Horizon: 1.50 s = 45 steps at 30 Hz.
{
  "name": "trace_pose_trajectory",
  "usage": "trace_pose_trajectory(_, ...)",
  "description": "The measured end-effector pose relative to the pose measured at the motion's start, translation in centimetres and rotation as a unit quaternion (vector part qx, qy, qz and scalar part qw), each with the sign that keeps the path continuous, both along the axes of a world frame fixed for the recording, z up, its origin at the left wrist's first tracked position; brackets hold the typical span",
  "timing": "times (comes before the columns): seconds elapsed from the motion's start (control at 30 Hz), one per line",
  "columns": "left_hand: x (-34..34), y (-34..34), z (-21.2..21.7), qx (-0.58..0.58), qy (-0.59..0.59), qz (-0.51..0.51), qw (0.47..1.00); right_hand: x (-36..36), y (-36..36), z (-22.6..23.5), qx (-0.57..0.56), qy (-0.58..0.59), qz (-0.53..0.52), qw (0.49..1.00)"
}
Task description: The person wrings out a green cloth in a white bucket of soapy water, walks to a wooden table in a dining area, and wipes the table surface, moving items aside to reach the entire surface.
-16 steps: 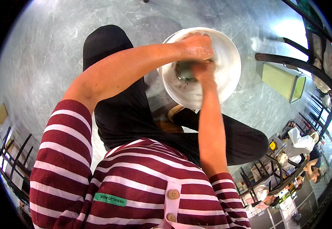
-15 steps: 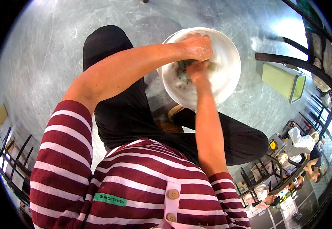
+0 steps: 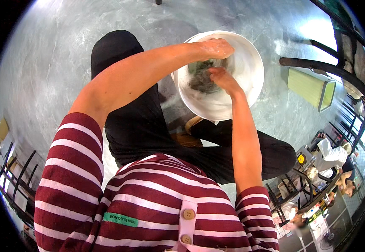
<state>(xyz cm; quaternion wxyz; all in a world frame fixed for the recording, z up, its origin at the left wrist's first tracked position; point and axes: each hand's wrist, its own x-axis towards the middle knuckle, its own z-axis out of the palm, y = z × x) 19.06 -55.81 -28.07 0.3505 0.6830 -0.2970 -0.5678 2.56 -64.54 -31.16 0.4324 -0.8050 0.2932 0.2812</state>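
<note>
The white bucket (image 3: 256,84) stands on the grey floor (image 3: 56,54) at 1 o'clock from the middle of the view. Inside it, dark grey-green contents (image 3: 201,82) lie toward 9 o'clock of its centre; their exact kind cannot be made out.

The left hand (image 3: 219,48) is over the bucket's 12 o'clock side, its fingers curled inward and knuckles up; whether it grips anything cannot be told, since its underside is hidden. From it, the dark contents lie at about 7 o'clock.

The right hand (image 3: 222,77) is near the bucket's centre, at 6 o'clock from the left hand and apart from it. Its fingers are bent and drawn close, reaching toward 10 o'clock at the edge of the dark contents, which lie at 9 o'clock from it; whether it holds any cannot be told.

A pale green bin (image 3: 310,89) lies beyond the bucket's 3 o'clock side.
</note>
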Motion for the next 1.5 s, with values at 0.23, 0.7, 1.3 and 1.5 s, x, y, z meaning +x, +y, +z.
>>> trace_pose_trajectory(0.23, 0.5, -1.6, 1.7, 0.139, 0.192, -0.018, 0.971, 0.0, -0.1, 14.0, 0.222, -0.113, -0.291, 0.924)
trace_pose_trajectory(0.7, -0.2, -1.3, 6.4, 0.082, 0.43, 0.194, 0.878, 1.4, 2.7, 15.3, -0.071, -0.283, -0.317, 0.903)
trace_pose_trajectory(1.3, -1.8, -0.5, 3.0, 0.017, 0.014, 0.04, 0.999, 3.6, 0.5, 3.4, -0.156, -0.287, -0.27, 0.906)
trace_pose_trajectory(1.5, -1.9, -0.5, 4.6, -0.067, -0.233, -0.049, 0.969, -2.0, -2.6, -2.5, -0.167, -0.151, -0.054, 0.973)
